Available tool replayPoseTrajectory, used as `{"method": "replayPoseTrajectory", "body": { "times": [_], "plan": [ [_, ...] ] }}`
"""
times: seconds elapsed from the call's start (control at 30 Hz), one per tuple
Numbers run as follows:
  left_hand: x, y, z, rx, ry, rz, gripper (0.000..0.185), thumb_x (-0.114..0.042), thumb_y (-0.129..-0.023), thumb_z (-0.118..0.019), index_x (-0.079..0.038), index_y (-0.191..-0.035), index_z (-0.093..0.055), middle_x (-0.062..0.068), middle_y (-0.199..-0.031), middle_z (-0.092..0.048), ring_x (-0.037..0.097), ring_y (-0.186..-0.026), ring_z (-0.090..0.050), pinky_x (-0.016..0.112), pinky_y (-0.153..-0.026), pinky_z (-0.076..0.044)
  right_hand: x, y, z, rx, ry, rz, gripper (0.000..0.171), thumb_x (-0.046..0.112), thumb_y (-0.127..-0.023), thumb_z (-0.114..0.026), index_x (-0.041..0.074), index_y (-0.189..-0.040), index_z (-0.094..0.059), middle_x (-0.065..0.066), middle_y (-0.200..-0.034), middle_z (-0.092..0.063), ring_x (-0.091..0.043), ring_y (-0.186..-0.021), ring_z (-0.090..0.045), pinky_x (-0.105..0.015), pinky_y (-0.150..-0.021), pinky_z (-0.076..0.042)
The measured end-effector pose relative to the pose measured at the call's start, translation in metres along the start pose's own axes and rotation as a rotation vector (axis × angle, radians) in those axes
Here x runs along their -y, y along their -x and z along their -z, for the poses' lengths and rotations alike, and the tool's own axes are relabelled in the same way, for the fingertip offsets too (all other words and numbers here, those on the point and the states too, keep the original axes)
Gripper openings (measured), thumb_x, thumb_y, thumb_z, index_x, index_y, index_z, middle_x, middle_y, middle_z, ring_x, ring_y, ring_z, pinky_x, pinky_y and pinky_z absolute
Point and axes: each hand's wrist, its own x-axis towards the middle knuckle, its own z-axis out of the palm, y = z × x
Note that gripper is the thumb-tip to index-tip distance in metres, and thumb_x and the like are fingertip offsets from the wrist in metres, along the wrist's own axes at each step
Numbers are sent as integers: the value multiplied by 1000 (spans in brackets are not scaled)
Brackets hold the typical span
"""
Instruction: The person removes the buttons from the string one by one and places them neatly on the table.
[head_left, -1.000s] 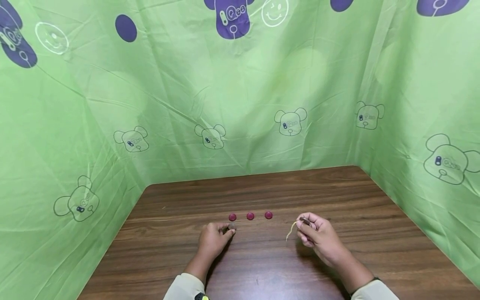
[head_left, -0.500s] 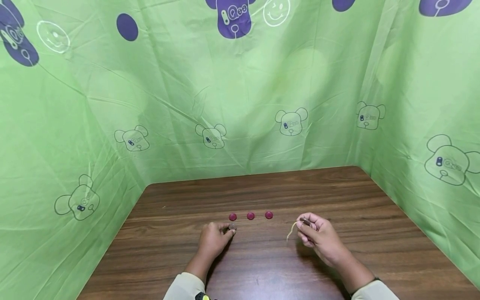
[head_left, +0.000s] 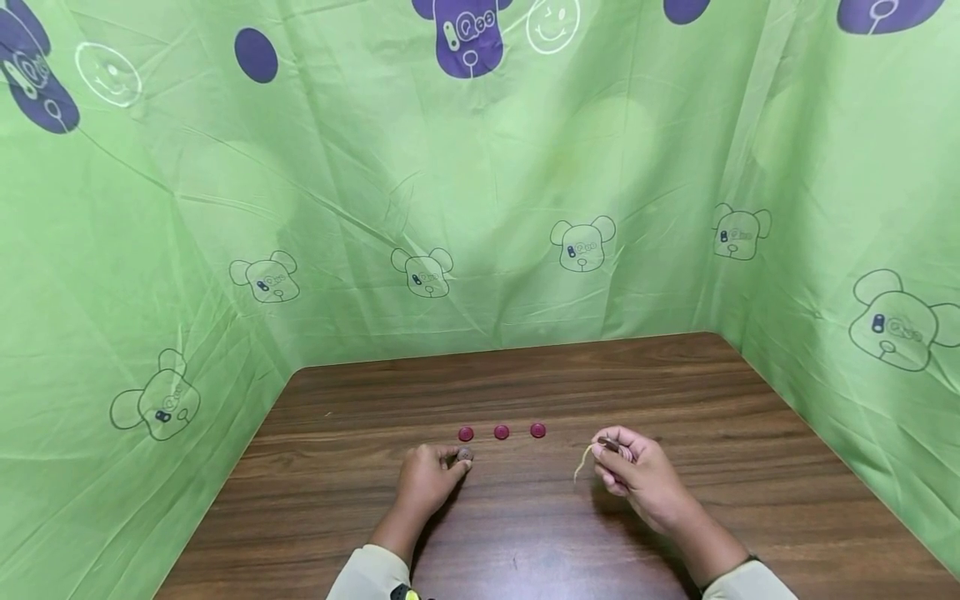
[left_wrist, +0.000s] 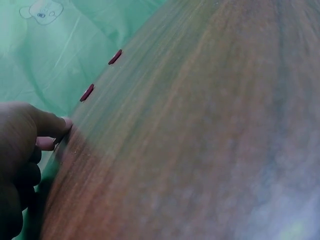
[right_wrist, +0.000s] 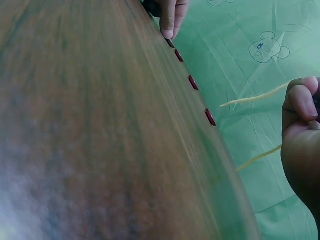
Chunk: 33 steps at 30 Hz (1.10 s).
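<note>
In the head view my left hand point(head_left: 429, 481) rests low at the table, thumb and index finger at either side of a dark round button point(head_left: 465, 454). This button sits just in front of the leftmost of three red buttons point(head_left: 501, 432), which form a row. The right wrist view shows the left fingertips right at the dark button point(right_wrist: 170, 43). Raised over the table to the right, my right hand point(head_left: 633, 471) pinches a dark brown piece point(head_left: 610, 444), largely covered by the fingers. A pale yellow string point(head_left: 581, 465) hangs from that hand; two lengths show in the right wrist view.
The brown wood-grain table point(head_left: 525, 525) spreads under both hands. Green fabric point(head_left: 487, 183) printed with bear heads hangs behind the table and along both sides.
The dark button at my left fingertips shows more of its face than a second ago. Both hands stay almost in place, and the red buttons have not moved.
</note>
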Motion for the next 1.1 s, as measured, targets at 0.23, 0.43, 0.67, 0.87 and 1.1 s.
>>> {"method": "replayPoseTrajectory", "body": {
  "times": [0.23, 0.43, 0.67, 0.87, 1.1],
  "plan": [
    [-3, 1, 3, 23, 26, 7, 28, -26, -87, -90, -5, -104, -87, -9, -61, -61, 5, -60, -46, 26, -57, -46, -4, 1, 3, 19, 48, 67, 22, 1, -107, -64, 17, -115, -78, 8, -74, -63, 0, -62, -55, -17, -52, -37],
    [-2, 1, 3, 35, 43, 18, 26, -27, -86, -91, -7, -102, -87, -8, -63, -62, 5, -60, -47, 25, -58, -46, -5, 1, 4, 11, 73, 74, 28, 1, -107, -65, 22, -118, -80, 9, -76, -64, -1, -62, -54, -19, -52, -37],
    [-1, 1, 3, 36, 60, 30, 26, -28, -85, -92, -9, -101, -87, -8, -63, -59, 4, -60, -46, 24, -56, -43, 0, 1, 2, -42, 101, -46, 17, 6, -105, -70, 15, -116, -79, 10, -75, -61, -2, -60, -53, -17, -53, -39],
    [-2, 1, 3, 40, 67, 49, 25, -28, -86, -92, -9, -102, -87, -9, -64, -60, 4, -59, -47, 24, -56, -43, 3, 1, 3, 31, 69, -82, 29, 19, -115, -56, 0, -134, -67, 6, -81, -60, -3, -66, -53, -17, -56, -40],
    [-2, 1, 3, 54, 73, 76, 27, -28, -87, -92, -8, -104, -86, -10, -62, -56, 4, -58, -46, 24, -56, -43, 5, 1, 6, 112, -13, -90, 39, 25, -118, -48, -1, -145, -60, 4, -92, -63, -2, -75, -53, -15, -63, -46]
  ]
}}
